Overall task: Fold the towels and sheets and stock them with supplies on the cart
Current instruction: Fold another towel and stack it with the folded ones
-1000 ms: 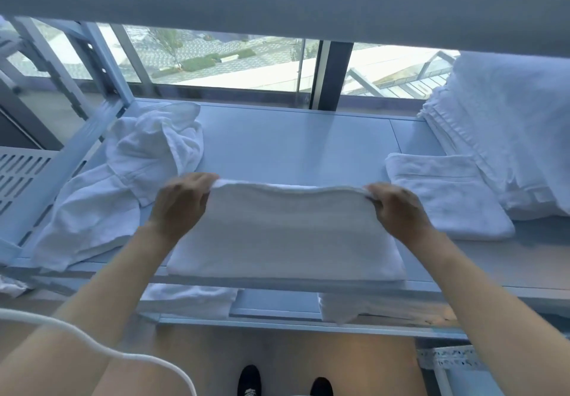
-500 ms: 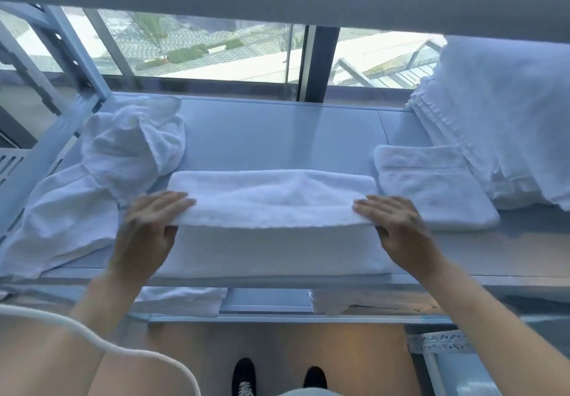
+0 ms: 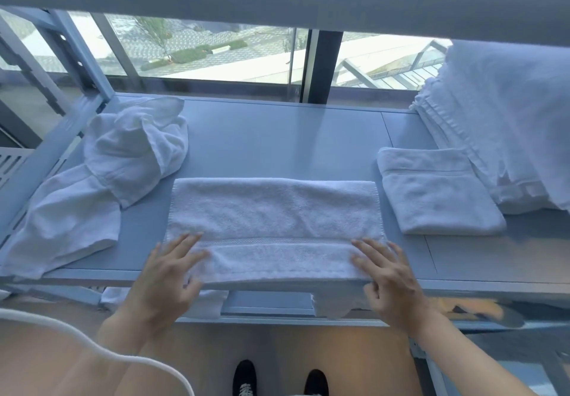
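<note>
A white towel [image 3: 273, 219], folded into a long rectangle, lies flat on the grey cart shelf [image 3: 277, 142] near its front edge. My left hand [image 3: 168, 275] rests flat on the towel's near left corner with fingers spread. At the near right corner my right hand [image 3: 385, 275] lies the same way, fingers apart, pressing the edge. Neither hand grips the cloth. A smaller folded towel [image 3: 435, 193] sits to the right of it.
Crumpled white towels [image 3: 101, 179] lie in a heap at the shelf's left end. A tall stack of folded white linen [image 3: 505, 124] fills the right end. More white cloth [image 3: 330, 304] shows on the shelf below. A window runs behind the cart.
My hands carried the towel's near edge over to the far side, folding it, then let go and slid back to the near corners, where they now lie flat.
</note>
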Demonstrator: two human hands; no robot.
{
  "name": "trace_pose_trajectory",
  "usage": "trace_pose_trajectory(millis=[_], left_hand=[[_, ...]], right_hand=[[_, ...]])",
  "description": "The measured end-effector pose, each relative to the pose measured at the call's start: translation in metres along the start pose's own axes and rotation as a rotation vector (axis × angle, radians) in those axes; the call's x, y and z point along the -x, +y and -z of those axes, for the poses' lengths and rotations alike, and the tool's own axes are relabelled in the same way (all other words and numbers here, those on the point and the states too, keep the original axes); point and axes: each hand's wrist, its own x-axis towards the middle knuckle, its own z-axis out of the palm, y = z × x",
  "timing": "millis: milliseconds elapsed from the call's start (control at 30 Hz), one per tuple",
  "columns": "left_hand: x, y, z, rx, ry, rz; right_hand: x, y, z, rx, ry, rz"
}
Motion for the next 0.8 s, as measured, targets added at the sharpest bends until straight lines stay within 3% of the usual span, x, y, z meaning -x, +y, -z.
trace_pose_trajectory(millis=[100,233,333,467,533,800], left_hand=[[-0.04,0.043,-0.014,-0.021,-0.006,-0.101],[-0.118,0.064,-0.047,-0.158,-0.127,-0.034],[-0.137,0.028,-0.047,-0.177,-0.091,-0.022],[-0.125,-0.026,-0.036,-0.183,-0.063,0.008],[-0.123,-0.031,-0.032,-0.188,-0.064,0.019],[-0.122,-0.026,-0.032,-0.173,-0.061,0.038]], right_hand=[[-0.047,-0.05,-0.01,-0.068,-0.012,-0.007],[-0.129,-0.101,-0.039,-0.117,-0.187,-0.034],[-0.159,-0.081,-0.043,-0.016,-0.26,-0.085],[-0.163,0.0,-0.023,0.025,-0.214,-0.384],[-0.162,0.025,-0.018,0.058,-0.224,-0.431],[-0.165,-0.003,-0.023,0.071,-0.154,-0.459]])
